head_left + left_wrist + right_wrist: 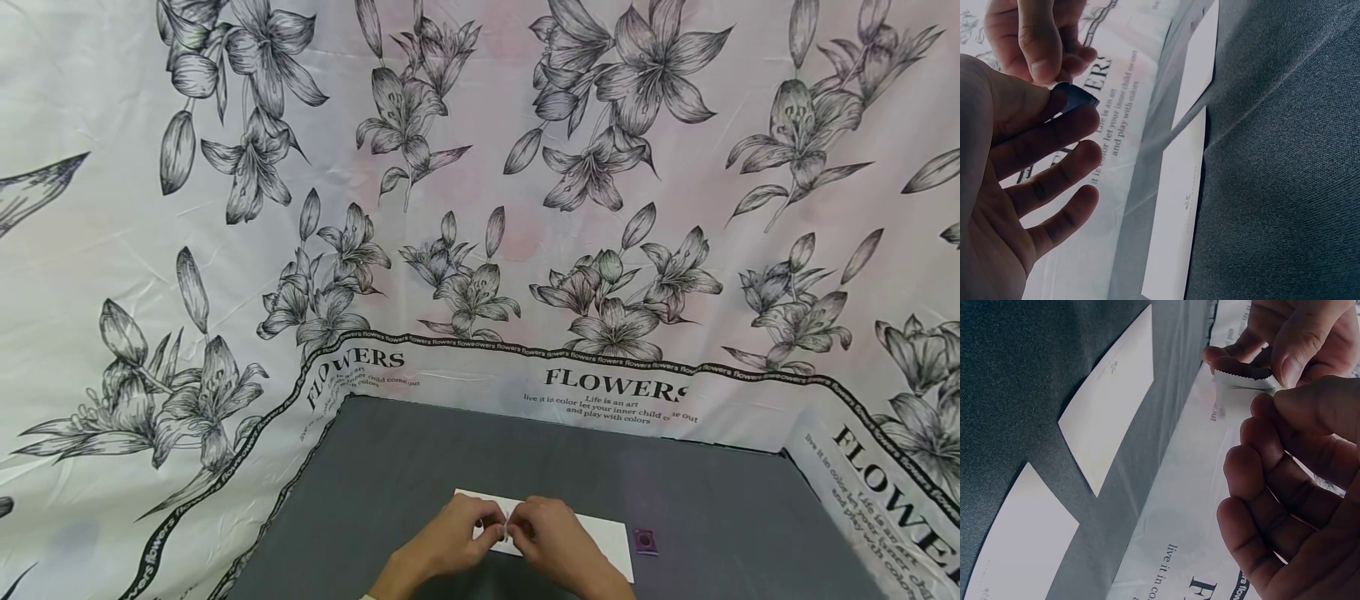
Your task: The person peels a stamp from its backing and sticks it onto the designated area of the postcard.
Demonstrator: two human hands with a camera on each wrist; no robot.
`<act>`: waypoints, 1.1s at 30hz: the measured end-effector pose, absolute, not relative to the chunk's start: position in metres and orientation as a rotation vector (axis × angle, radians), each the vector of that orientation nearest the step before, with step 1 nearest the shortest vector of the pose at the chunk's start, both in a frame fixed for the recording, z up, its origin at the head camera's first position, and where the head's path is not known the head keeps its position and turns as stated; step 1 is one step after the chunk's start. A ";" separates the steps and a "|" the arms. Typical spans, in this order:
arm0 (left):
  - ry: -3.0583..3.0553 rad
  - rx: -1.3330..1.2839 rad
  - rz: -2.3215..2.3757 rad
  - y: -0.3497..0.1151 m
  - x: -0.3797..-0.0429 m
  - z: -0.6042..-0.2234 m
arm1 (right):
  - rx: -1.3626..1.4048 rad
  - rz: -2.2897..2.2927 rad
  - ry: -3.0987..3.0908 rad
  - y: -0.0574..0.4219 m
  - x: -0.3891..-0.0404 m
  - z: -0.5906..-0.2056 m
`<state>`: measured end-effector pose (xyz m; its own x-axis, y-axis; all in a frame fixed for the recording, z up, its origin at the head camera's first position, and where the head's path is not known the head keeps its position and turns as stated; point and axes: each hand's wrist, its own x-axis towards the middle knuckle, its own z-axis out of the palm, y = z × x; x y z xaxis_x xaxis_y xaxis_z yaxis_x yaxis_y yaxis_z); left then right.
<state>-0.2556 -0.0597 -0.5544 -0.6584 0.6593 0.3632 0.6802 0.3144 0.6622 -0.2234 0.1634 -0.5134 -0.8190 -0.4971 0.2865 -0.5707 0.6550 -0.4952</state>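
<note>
Squarely between our two sets of fingertips sits the small packet (1075, 97), so the relation that counts seems to be hand to hand, with neither of them nearer. Our left hand (453, 536) comes in from one side and pinches it between thumb and forefinger, the other fingers fanned out loosely. Our right hand (553, 535) meets it from the opposite side, thumb and forefinger pinching close to the left thumb, the rest of the fingers bent.

In the right wrist view, the packet's zigzag edge shows clear of our fingers. From the head, only a thin sliver of it appears, running away from us, across the line that joins our hands; we cannot tell its full long axis, as our fingertips cover too much.

We hold it raised over the dark surface (420, 462), above the left card (478, 498) and near the right card (611, 540). Beyond that one's outer end, just beside it, lies a purple square (645, 542), nearer our right hand.
</note>
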 end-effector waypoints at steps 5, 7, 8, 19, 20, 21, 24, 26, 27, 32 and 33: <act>-2.548 -1.274 -1.314 -0.060 -0.255 -0.555 | 0.860 0.889 -2.740 0.163 -0.223 -0.514; -2.555 -1.266 -1.326 -0.060 -0.255 -0.555 | 0.845 0.889 -2.742 0.163 -0.223 -0.514; -2.559 -1.261 -1.334 -0.060 -0.255 -0.555 | 0.836 0.890 -2.746 0.163 -0.223 -0.514; -2.520 -1.249 -1.327 -0.061 -0.256 -0.558 | 0.787 0.882 -2.746 0.167 -0.222 -0.514; -2.527 -1.233 -1.322 -0.061 -0.256 -0.558 | 0.783 0.881 -2.747 0.167 -0.222 -0.514; -2.535 -1.213 -1.309 -0.061 -0.255 -0.558 | 0.778 0.879 -2.749 0.168 -0.222 -0.514; -2.573 -1.124 -1.270 -0.061 -0.255 -0.557 | 0.761 0.867 -2.755 0.170 -0.223 -0.515; -2.601 -1.059 -1.247 -0.061 -0.254 -0.556 | 0.750 0.861 -2.760 0.172 -0.223 -0.515; -2.611 -1.032 -1.236 -0.061 -0.254 -0.556 | 0.746 0.861 -2.762 0.172 -0.223 -0.516; -2.632 -0.960 -1.199 -0.062 -0.254 -0.554 | 0.798 0.906 -2.745 0.176 -0.222 -0.518; -2.633 -0.956 -1.196 -0.062 -0.255 -0.554 | 0.818 0.920 -2.743 0.177 -0.222 -0.519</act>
